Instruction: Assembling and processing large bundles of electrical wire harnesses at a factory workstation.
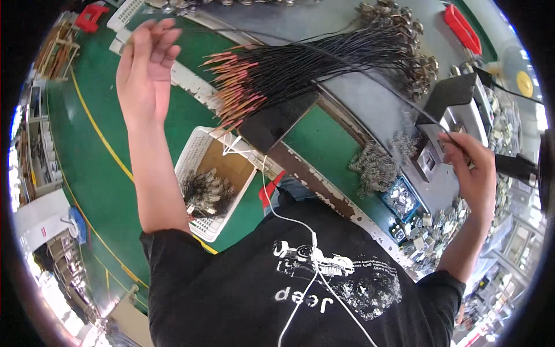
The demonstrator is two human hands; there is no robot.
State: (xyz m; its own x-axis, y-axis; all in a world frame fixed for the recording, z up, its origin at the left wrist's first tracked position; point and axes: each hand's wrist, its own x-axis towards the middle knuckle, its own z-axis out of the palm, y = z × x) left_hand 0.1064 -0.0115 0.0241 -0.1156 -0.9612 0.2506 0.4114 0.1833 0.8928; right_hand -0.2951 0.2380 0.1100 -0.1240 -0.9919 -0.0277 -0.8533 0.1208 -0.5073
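A long black cable (347, 58) runs between my two hands, over a thick bundle of similar cables. My left hand (144, 81) is raised at the upper left, its fingers loosely curled at the cable's far end; the exact grip is blurred. My right hand (474, 168), at the right, pinches the other end beside a metal block fixture (429, 159). The bundled cables (324, 58) lie across the bench, with copper-coloured tips (234, 87) at the left and shiny metal fittings (419, 63) at the right.
Loose metal springs (373, 168) lie near a blue tray (402, 199) of small parts. Many small blocky parts (442, 231) are heaped at the right. Below the bench edge, a white basket (188, 156) holds more cables. A red tray (462, 29) lies at the upper right.
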